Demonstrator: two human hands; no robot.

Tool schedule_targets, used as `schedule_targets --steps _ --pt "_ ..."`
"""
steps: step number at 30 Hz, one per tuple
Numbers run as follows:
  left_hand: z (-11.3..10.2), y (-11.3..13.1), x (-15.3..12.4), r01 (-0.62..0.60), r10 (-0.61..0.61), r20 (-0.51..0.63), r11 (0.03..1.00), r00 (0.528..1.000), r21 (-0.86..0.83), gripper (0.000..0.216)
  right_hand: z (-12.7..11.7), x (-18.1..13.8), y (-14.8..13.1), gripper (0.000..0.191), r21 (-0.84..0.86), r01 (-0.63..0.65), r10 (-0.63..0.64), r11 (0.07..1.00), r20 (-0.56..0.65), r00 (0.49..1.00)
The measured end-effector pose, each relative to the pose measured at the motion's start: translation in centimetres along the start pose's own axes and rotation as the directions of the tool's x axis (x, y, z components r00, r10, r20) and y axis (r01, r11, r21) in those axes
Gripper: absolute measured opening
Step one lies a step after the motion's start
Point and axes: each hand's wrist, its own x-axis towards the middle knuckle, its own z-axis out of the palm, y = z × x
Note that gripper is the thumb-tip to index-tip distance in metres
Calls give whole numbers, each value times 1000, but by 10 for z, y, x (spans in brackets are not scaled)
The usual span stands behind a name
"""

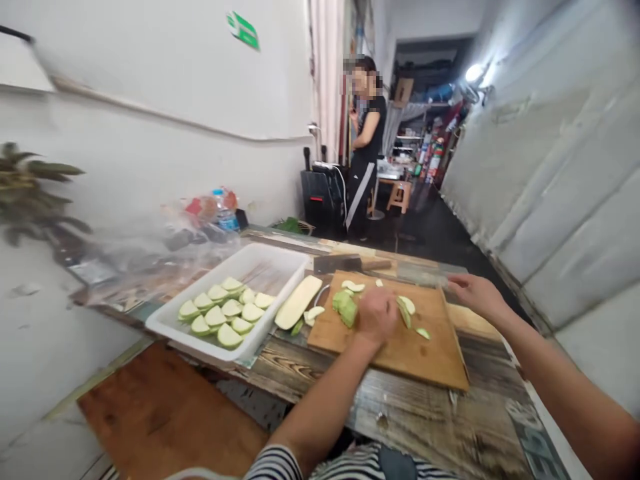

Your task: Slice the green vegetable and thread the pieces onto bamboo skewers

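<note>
My left hand (pixel 379 312) is over the wooden cutting board (pixel 425 357), fingers curled down and partly blurred; what they hold is hidden. Beside it on the board lie a clump of pale green vegetable pieces (pixel 345 307) and loose green-edged slices (pixel 407 305). My right hand (pixel 473 293) hovers by the board's far right corner, fingers loosely apart, nothing visible in it. Behind the board lies a dark-bladed cleaver (pixel 337 263) with a wooden handle. Left of the board rests a long, pale, cut vegetable piece (pixel 299 303), its kind unclear.
A white tray (pixel 197 339) holds half-round slices (pixel 230 308) and thin sticks. Plastic bags (pixel 145 273) and a water bottle (pixel 227 217) are at the table's back left. A person (pixel 367 133) stands beyond, near a black speaker-like box (pixel 323 197). A wall (pixel 550 167) runs along the right.
</note>
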Motion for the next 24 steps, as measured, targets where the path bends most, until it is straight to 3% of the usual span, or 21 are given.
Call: schedule_targets --steps 3,7,10,13,18,24 --pt "10 -16 -5 165 -161 75 985 984 -52 30 13 -48 32 30 -63 -213 219 975 95 971" --pt "18 -29 -14 198 -188 147 979 971 -57 32 30 -76 29 33 -105 -326 340 939 176 924" --pt "19 -32 -17 187 -178 177 982 968 -34 32 37 -76 21 34 -125 -366 385 922 202 901" --pt "20 -27 -21 142 -130 295 990 947 -22 28 44 -72 18 36 -136 -400 422 906 222 879" --pt "22 -11 -25 3 -7 491 1000 871 9 23 62 -66 24 36 -128 -465 482 876 259 837" --pt "24 -8 -27 -66 3 625 995 781 78 47 79 -59 42 31 -27 -523 502 852 326 801"
